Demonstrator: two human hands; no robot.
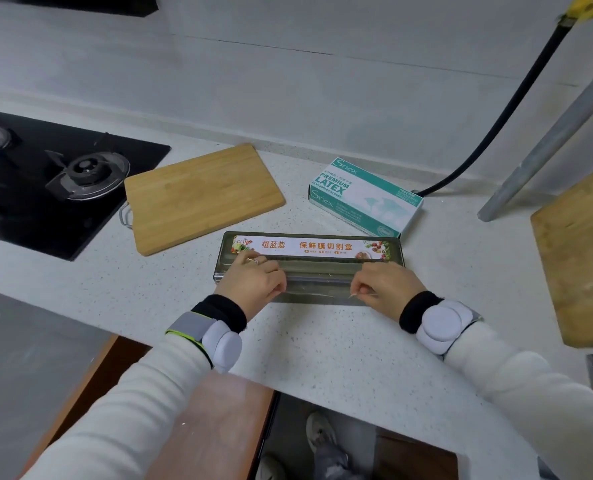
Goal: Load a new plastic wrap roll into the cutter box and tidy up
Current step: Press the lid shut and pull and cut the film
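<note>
Left hand [253, 280] and right hand [382, 285] on cutter box [317, 247], film [317, 293] between them

A cutting board [201, 197] lies between stove [45, 181] and glove box [366, 197].

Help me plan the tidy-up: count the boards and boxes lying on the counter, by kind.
Wooden cutting boards: 2
Cutter box: 1
Glove box: 1
Total: 4
</note>
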